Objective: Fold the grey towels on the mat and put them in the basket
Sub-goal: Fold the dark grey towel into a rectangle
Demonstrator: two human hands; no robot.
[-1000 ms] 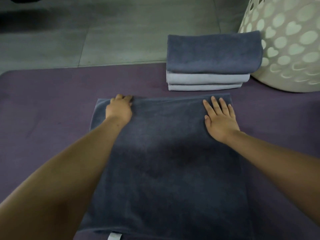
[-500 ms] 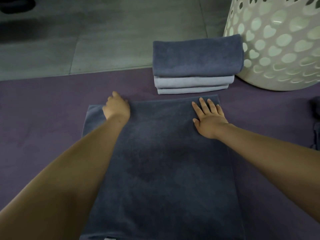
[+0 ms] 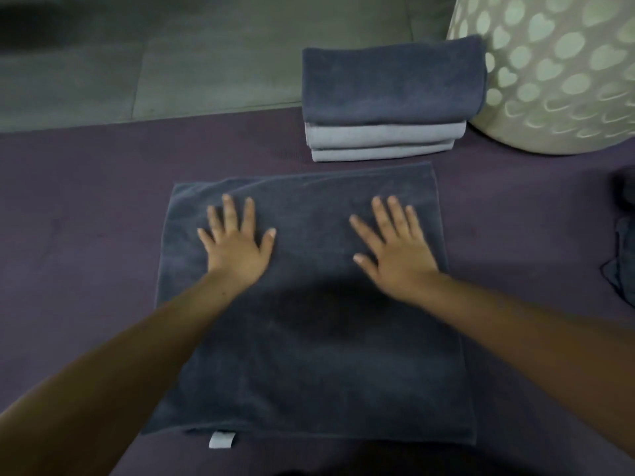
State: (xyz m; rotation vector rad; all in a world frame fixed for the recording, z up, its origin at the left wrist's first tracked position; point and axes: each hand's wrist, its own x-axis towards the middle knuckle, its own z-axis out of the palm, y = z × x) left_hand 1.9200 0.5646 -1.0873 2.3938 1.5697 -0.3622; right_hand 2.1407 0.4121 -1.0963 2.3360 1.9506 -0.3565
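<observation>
A dark grey towel [image 3: 309, 338] lies flat, folded into a rectangle, on the purple mat [image 3: 86, 218]. My left hand [image 3: 237, 245] rests palm down on its upper left part, fingers spread. On the upper right part lies my right hand [image 3: 395, 249], also flat with fingers apart. Neither hand grips the cloth. Just beyond the towel stands a stack of folded towels [image 3: 391, 97], a dark one on top of two light grey ones. The white basket [image 3: 556, 73] with heart-shaped holes stands at the top right, touching the stack.
Grey floor tiles [image 3: 171, 63] lie beyond the mat's far edge. Dark crumpled cloth [image 3: 622, 259] sits at the right edge of the mat. A small white label [image 3: 221, 439] sticks out from the towel's near edge.
Both hands slid back from the towel's far edge toward me and now lie flat with fingers spread. The left hand has opened out from a curled grip at the far left corner.
</observation>
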